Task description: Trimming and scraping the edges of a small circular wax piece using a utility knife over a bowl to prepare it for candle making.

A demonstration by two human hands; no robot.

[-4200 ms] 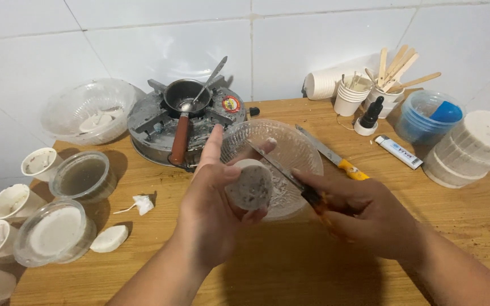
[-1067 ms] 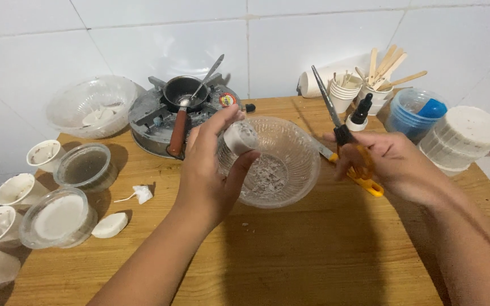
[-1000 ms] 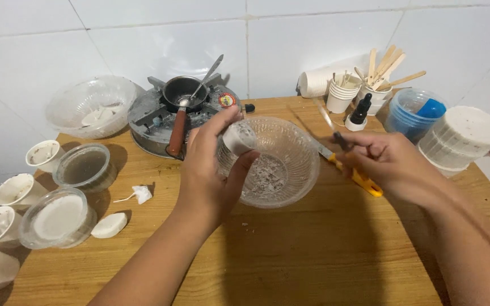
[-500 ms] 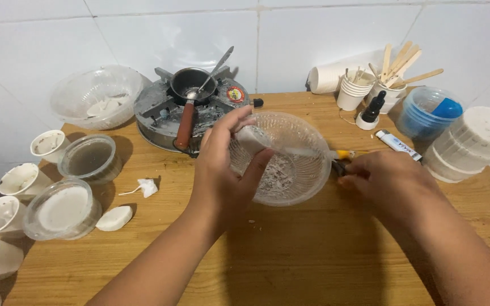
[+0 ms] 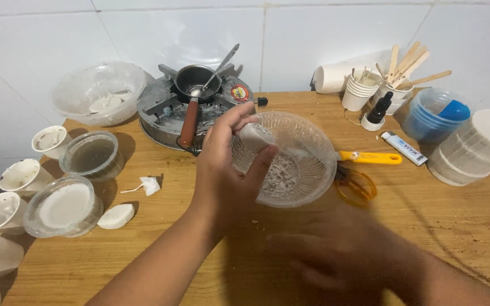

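Now the left hand (image 5: 228, 170) pinches a small white wax block (image 5: 254, 136) between thumb and fingers, holding it over the near-left rim of a clear plastic bowl (image 5: 307, 148) that sits mid-table. The block is pale, roughly round-edged and dull, with one flattish face turned up. White shavings (image 5: 276, 174) lie in the bottom of the bowl.

The right hand (image 5: 336, 255) is low in the foreground, just in front of the bowl and heavily blurred; it looks loosely spread and empty, though the smear makes that uncertain.

Half a second ago that hand was up at the bowl's right side, over the scissors; it has since dropped toward the near edge of the table. The orange-handled scissors (image 5: 354, 184) now lie uncovered on the wood, touching the bowl's right side, with a yellow knife (image 5: 370, 157) just behind them. The left hand and block have barely shifted.

Behind the bowl stands a small burner (image 5: 165, 110) carrying a pan (image 5: 197, 79) and spoon. White cups (image 5: 21, 175) line the left edge.
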